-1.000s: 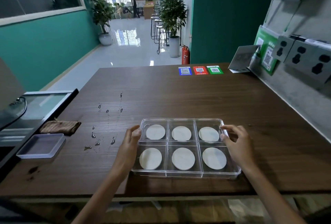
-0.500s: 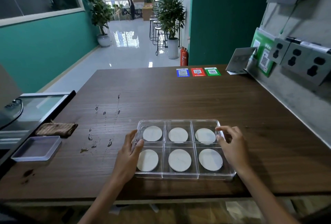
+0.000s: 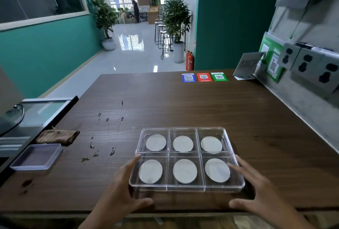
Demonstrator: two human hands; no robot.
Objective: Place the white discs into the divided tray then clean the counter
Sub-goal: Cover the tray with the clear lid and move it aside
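A clear divided tray (image 3: 183, 128) lies on the dark wooden counter (image 3: 183, 100) close to its near edge. Each of its six compartments holds one white disc (image 3: 156, 142). My left hand (image 3: 122, 194) is at the tray's near left corner, with straight fingers against the left wall and the thumb spread below the front wall. At the near right corner my right hand (image 3: 256, 190) lies the same way, its fingers touching the right wall. Neither hand curls round anything.
Water drops (image 3: 91, 145) are scattered on the counter left of the tray. A brown folded cloth (image 3: 57, 136) and a shallow lilac tray (image 3: 36, 156) lie at the left edge beside a glass case (image 3: 42, 109). QR stickers (image 3: 204, 77) lie at the far edge, and wall sockets (image 3: 308, 65) are on the right.
Both hands slid back from the tray's side walls to its near corners and their fingers straightened. The tray sits slightly closer to me.
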